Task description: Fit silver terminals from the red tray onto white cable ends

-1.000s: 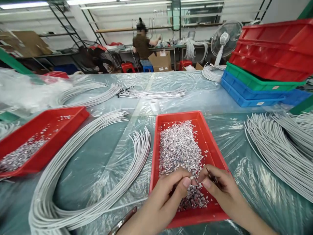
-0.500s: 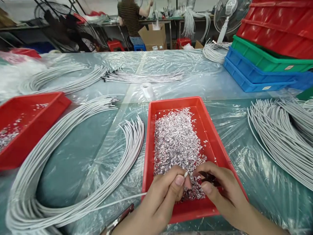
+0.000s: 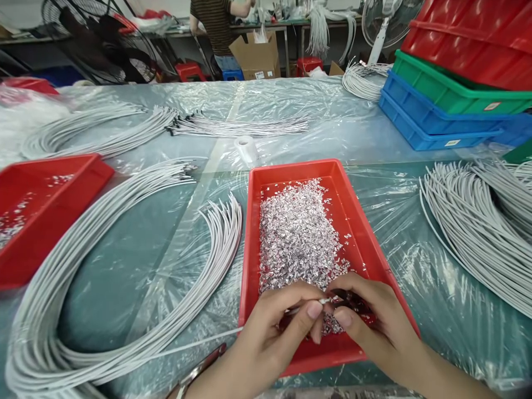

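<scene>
My left hand [image 3: 274, 338] pinches the end of a thin white cable [image 3: 199, 342] that trails off to the left over the table. My right hand [image 3: 369, 327] is closed around a small dark tool [image 3: 349, 299] and meets the cable's tip. Both hands hover over the near end of a red tray [image 3: 353, 221] heaped with tiny silvery scraps [image 3: 297, 235]. A long bundle of white cables [image 3: 124, 249] curves across the table left of the tray.
Another red tray [image 3: 50, 188] with scraps lies at the left. More white cables [image 3: 477, 227] lie at the right. Stacked blue, green and red bins [image 3: 449, 105] stand at the back right. A roll of tape [image 3: 246, 147] sits beyond the tray. A person [image 3: 216, 27] works at a far bench.
The view has tilted down and the tray sits higher in the picture. My hands have closed together, with the tool now at the cable tip.
</scene>
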Demonstrator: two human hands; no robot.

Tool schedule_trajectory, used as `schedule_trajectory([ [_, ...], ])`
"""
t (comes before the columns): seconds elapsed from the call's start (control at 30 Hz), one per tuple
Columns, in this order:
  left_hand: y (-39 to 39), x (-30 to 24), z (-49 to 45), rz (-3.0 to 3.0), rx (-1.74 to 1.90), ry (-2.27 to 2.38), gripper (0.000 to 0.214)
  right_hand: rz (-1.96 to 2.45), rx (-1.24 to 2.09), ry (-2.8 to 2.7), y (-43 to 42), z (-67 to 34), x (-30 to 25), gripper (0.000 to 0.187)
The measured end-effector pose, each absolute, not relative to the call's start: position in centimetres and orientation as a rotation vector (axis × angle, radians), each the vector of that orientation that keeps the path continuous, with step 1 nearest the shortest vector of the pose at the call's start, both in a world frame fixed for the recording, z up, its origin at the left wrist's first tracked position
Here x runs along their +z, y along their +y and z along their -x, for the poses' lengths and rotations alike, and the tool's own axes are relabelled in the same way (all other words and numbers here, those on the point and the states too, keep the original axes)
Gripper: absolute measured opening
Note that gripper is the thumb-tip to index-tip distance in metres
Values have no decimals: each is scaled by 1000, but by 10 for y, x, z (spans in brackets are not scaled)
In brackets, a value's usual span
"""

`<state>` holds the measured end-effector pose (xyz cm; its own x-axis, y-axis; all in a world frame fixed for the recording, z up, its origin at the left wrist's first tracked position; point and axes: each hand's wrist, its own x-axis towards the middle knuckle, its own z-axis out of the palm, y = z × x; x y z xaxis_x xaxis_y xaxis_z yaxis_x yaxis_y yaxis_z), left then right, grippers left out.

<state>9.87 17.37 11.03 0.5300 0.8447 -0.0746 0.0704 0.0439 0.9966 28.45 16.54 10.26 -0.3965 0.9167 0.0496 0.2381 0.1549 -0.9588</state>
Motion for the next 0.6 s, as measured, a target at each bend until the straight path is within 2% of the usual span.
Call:
schedule_trajectory([
  [0.13,173,110,-99,-1455,790,885,15,1099,1236,-1790,167,-282,104,13],
  [0.47,173,111,-106,-1831,1191,1009,8,1108,910,-1936,165,-278,111,19],
  [0.6,173,113,-107,-1936,1264,975,11,1111,835,-1926,167,-273,113,24],
])
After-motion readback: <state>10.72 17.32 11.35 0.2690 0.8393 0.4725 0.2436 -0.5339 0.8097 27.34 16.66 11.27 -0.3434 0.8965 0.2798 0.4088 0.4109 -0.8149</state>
